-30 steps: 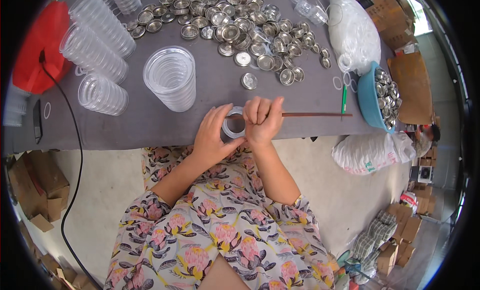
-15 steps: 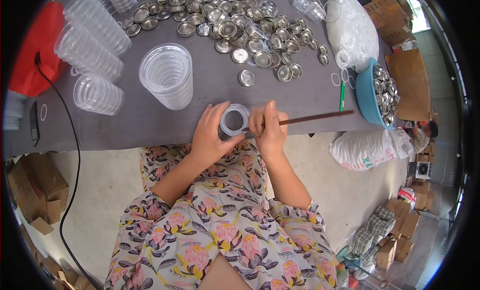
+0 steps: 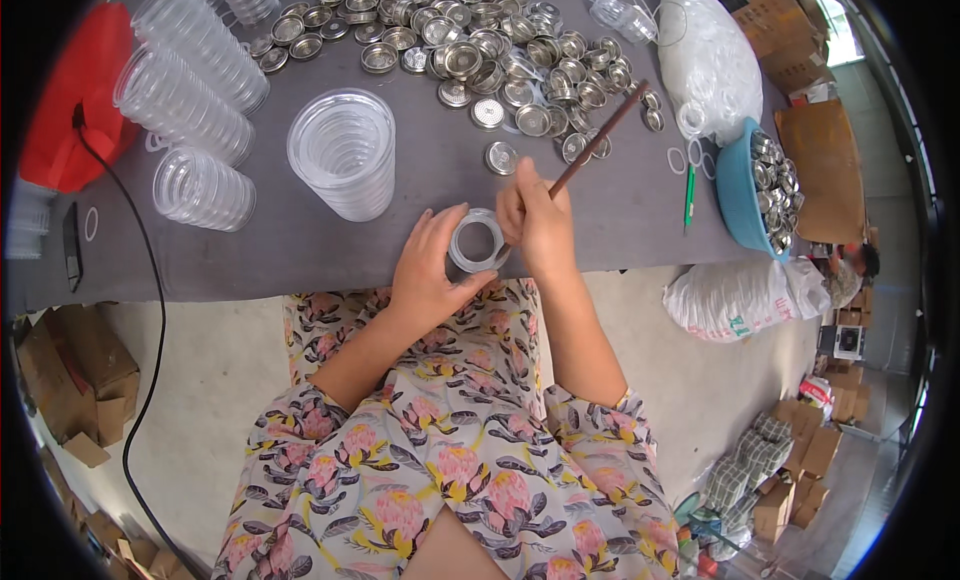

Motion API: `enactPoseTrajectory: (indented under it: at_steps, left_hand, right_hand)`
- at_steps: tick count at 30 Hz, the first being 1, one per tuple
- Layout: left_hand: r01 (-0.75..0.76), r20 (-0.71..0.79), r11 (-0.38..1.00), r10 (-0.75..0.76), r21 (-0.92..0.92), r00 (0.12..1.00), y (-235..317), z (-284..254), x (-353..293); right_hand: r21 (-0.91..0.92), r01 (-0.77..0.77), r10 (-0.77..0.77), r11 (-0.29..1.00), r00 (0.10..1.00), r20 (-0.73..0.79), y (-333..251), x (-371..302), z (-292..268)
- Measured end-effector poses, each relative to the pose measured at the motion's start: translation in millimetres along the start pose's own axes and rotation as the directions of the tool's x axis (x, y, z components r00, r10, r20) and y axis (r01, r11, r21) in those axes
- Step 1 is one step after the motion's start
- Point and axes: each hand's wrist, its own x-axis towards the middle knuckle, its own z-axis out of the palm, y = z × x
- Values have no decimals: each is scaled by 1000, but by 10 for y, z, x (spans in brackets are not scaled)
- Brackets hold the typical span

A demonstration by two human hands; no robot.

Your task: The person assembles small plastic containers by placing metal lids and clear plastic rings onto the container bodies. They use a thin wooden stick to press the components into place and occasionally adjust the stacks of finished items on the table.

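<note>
My left hand (image 3: 428,268) curls around a round, ring-like clear plastic piece (image 3: 477,217) near the table's front edge. Its thumb lies below the ring and its fingers are on the far left side. In my right hand (image 3: 540,223) is a slim brown stick-shaped tool (image 3: 600,137), its long end slanting up to the right. The tool's lower tip comes against the ring's right side, partly hidden by my fingers. A tall stack of clear plastic cups (image 3: 375,185) stands just beyond my left hand. One silver metal lid (image 3: 501,158) lies beyond my right hand.
Silver round lids (image 3: 462,60) are heaped at the back of the grey table (image 3: 300,255). More clear stacks (image 3: 205,190) stand at left. At right are a blue basket (image 3: 738,195) of metal lids, a green pen-like tool (image 3: 690,195) and a clear plastic bag (image 3: 708,55).
My right hand has turned the brown tool from nearly level to steeply slanted, its far end swinging up and leftward. My left hand still holds the ring in about the same place.
</note>
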Motion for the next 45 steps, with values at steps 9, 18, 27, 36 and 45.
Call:
enactPoseTrajectory:
  at_steps: [9, 18, 27, 36, 45]
  left_hand:
    - [-18, -2, 999, 18, 32, 1000, 8, 19, 7]
    - [-13, -2, 1000, 13, 26, 1000, 56, -2, 18]
    - [15, 12, 999, -16, 32, 1000, 50, -17, 10]
    - [21, 18, 1000, -21, 19, 1000, 52, 3, 9]
    - [14, 0, 1000, -14, 0, 1000, 40, 3, 13]
  right_hand:
    - [74, 472, -457, 879, 875, -158, 250, 38, 100]
    - [350, 141, -124, 926, 990, -71, 195, -21, 64]
    - [-102, 274, -281, 956, 957, -64, 91, -14, 12]
    - [305, 382, -332, 872, 921, -204, 302, 67, 54]
    - [74, 104, -98, 992, 992, -78, 85, -22, 62]
